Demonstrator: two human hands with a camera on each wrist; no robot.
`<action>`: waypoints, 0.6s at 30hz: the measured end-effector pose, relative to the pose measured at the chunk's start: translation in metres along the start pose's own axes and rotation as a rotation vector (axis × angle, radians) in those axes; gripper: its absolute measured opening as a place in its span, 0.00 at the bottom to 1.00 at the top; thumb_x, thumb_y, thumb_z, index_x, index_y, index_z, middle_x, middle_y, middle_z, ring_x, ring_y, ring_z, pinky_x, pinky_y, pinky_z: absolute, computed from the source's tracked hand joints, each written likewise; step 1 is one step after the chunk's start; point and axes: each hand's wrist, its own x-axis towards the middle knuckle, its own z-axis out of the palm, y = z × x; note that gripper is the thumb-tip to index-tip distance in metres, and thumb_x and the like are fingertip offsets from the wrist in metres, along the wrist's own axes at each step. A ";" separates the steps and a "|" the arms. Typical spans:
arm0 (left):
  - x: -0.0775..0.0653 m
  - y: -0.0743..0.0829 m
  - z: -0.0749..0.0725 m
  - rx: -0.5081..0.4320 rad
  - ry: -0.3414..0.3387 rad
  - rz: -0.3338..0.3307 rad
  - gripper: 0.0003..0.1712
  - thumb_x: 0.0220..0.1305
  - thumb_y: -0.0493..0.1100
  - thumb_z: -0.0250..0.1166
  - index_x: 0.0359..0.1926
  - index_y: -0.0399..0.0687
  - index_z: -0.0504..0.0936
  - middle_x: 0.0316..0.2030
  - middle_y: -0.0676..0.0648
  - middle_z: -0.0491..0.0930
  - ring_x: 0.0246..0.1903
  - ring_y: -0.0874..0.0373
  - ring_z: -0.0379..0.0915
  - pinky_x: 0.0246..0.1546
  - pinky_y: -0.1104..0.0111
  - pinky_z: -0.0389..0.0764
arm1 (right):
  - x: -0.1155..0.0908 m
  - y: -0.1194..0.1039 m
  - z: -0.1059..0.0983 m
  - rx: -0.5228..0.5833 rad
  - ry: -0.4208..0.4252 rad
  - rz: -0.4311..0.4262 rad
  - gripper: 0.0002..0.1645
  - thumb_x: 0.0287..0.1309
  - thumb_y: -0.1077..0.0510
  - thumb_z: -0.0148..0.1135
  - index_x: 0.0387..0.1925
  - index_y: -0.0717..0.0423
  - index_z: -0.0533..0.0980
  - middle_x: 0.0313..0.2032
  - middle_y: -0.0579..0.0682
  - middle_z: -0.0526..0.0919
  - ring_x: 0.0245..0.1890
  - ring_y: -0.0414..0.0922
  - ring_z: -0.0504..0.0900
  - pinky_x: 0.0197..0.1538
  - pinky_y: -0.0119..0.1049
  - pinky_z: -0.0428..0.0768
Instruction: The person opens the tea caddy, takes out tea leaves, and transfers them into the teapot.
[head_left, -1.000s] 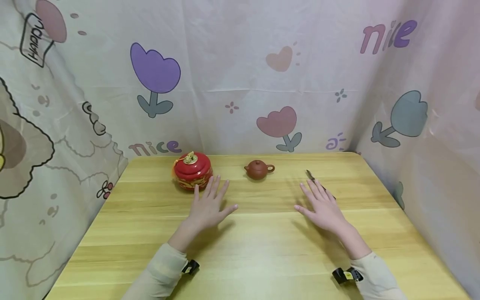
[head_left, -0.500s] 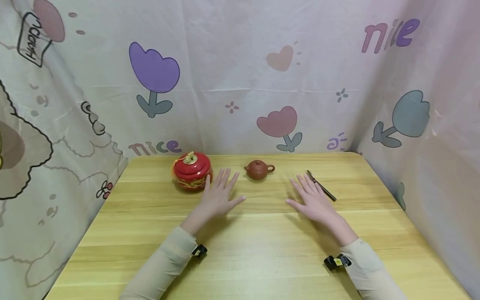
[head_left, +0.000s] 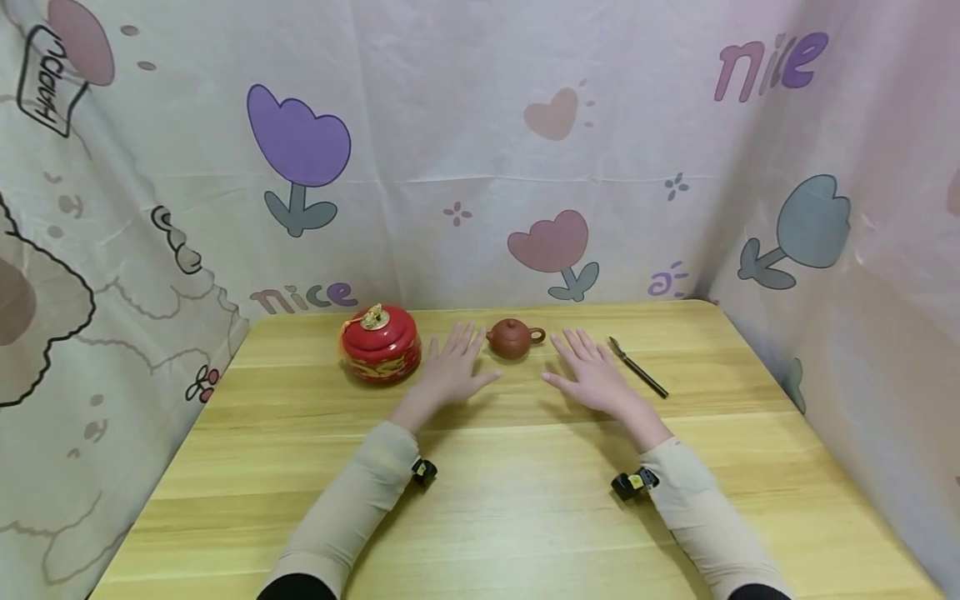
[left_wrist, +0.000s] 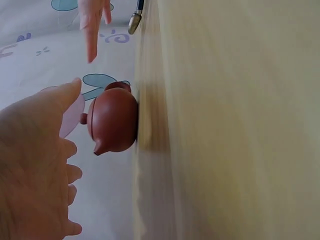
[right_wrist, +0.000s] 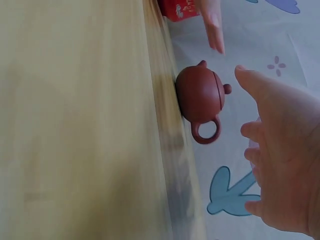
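Observation:
A small brown clay teapot (head_left: 511,339) stands upright near the table's back edge, its handle to the right and its spout to the left. My left hand (head_left: 450,368), fingers spread, hovers just left of the teapot and holds nothing. On the other side, my right hand (head_left: 588,372) is spread palm down between the teapot and a slim dark pen-like tool (head_left: 638,367) with a metal tip. Both wrist views show the teapot (left_wrist: 115,119) beyond the thumb, apart from the fingers. Left of my left hand sits a red lidded jar (head_left: 381,345) with gold decoration and a yellow tassel.
The light wooden table (head_left: 495,517) runs up to a patterned curtain (head_left: 442,125) at the back and sides. Each wrist carries a small black camera, the left camera (head_left: 423,472) and the right camera (head_left: 634,482), over beige sleeves.
Both hands have moved forward and inward, closing in on the teapot from either side. The pen-like tool, partly covered by the right hand before, now shows whole. The objects stay in place.

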 end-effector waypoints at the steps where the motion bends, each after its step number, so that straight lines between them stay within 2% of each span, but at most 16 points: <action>1: 0.003 0.001 0.001 0.001 -0.001 0.008 0.51 0.64 0.74 0.47 0.78 0.57 0.41 0.78 0.47 0.35 0.78 0.48 0.23 0.72 0.36 0.37 | 0.004 -0.002 0.001 0.005 -0.004 -0.001 0.50 0.64 0.26 0.43 0.77 0.47 0.47 0.78 0.53 0.41 0.78 0.57 0.38 0.75 0.63 0.44; 8: 0.018 0.008 0.003 -0.027 -0.025 0.031 0.52 0.64 0.76 0.45 0.78 0.53 0.43 0.78 0.47 0.35 0.78 0.49 0.24 0.72 0.37 0.39 | 0.025 -0.011 0.009 0.031 -0.017 -0.011 0.50 0.65 0.27 0.43 0.77 0.50 0.47 0.78 0.53 0.43 0.78 0.57 0.40 0.74 0.63 0.46; 18: 0.022 0.016 0.002 -0.045 -0.053 0.028 0.54 0.63 0.76 0.45 0.78 0.49 0.43 0.78 0.47 0.38 0.78 0.49 0.26 0.73 0.38 0.41 | 0.038 -0.016 0.014 0.042 -0.024 -0.014 0.50 0.65 0.29 0.46 0.76 0.53 0.51 0.77 0.55 0.50 0.78 0.57 0.42 0.73 0.65 0.50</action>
